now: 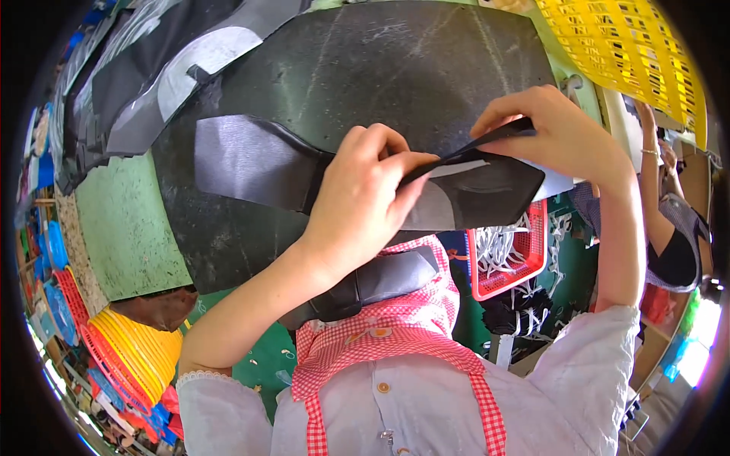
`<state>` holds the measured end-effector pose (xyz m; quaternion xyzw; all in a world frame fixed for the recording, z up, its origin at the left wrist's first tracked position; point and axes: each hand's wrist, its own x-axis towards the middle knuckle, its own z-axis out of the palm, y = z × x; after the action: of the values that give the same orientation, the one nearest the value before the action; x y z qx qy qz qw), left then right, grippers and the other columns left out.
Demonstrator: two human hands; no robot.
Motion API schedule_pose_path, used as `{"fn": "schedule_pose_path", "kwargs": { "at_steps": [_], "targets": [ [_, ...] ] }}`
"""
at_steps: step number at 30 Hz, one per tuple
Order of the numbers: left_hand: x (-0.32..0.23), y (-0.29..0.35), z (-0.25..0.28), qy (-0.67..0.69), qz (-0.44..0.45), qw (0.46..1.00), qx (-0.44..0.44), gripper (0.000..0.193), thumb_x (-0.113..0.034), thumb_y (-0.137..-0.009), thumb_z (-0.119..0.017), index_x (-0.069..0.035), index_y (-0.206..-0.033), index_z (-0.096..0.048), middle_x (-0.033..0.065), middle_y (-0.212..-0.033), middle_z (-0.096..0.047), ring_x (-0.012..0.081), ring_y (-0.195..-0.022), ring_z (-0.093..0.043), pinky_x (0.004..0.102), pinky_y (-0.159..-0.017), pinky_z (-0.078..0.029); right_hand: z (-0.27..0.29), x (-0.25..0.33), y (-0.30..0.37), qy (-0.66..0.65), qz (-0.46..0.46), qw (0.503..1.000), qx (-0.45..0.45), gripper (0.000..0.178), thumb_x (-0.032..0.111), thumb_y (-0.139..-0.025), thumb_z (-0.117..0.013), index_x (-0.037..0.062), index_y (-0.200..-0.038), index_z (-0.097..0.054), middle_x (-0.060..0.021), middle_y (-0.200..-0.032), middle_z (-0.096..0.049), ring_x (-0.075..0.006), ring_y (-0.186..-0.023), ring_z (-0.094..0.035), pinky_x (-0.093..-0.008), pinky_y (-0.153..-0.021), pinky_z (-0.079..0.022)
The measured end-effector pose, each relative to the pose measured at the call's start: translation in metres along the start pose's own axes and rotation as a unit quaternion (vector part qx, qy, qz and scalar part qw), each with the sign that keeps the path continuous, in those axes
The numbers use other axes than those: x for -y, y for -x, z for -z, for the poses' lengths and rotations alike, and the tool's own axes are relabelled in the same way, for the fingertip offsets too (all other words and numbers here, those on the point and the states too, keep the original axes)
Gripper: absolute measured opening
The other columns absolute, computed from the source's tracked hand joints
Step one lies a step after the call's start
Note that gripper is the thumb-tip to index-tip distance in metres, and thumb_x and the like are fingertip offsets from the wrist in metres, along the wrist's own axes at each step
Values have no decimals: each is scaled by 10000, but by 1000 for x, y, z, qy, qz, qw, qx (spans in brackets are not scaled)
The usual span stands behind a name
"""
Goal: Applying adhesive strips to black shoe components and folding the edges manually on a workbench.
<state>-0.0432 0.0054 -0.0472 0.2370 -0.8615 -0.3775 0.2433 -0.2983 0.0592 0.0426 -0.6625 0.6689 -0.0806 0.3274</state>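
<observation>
Pinching a thin black strip [464,152] between them, both hands work just above a dark cut sheet piece [251,163] that lies across a black mat [395,68] on the worktop. The left hand [365,197] sits near the centre of the view, its grip pressed together on the strip's near end, thumb against fingertips, at about 3 o'clock of the hand. The right hand [551,133] is at roughly 2 o'clock from the left one, its grip closed on the strip's far end, fingers curled over it. The strip runs taut and slanted from one hand up to the other.

Under the strip, the sheet piece spreads from 9 o'clock of the left hand across to below the right hand, with a paler grey patch [437,209] showing just beneath the left fingers. The green worktop [125,228] shows at 9 o'clock of the mat. More dark and grey cut pieces [163,68] are stacked at 11 o'clock. A yellow slotted basket [623,53] hangs at 1 o'clock, and a red basket [509,254] holding white cords sits at 4 o'clock, below the worktop's edge. Stacked yellow and red baskets [133,357] stand at 8 o'clock. Another person's arm [654,190] reaches up at 3 o'clock, well apart from the two working hands. A red-and-white checked apron [395,334] fills the lower middle.
</observation>
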Motion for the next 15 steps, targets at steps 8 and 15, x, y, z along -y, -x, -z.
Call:
{"fn": "schedule_pose_path", "kwargs": {
  "at_steps": [8,15],
  "targets": [
    [-2,-3,4,-25,-6,999,28,220,-85,-907,-751,-37,-1118,-791,98,-1028,-625,282,-960,-617,384,-865,-525,-34,-33,-2,-55,22,998,-29,287,134,-747,-873,30,-997,-779,-130,-863,-729,-289,-797,-708,-354,-743,-550],
    [-14,7,-3,-252,-117,957,78,517,-63,-773,-719,-126,-1286,-733,95,-1152,-586,270,-1006,-601,378,-847,-551,-65,-48,32,63,175,970,-155,490,-24,-540,-754,124,-1006,-784,-44,-1097,-717,-288,-1086,-660,-414,-929,-532]
  ]
}}
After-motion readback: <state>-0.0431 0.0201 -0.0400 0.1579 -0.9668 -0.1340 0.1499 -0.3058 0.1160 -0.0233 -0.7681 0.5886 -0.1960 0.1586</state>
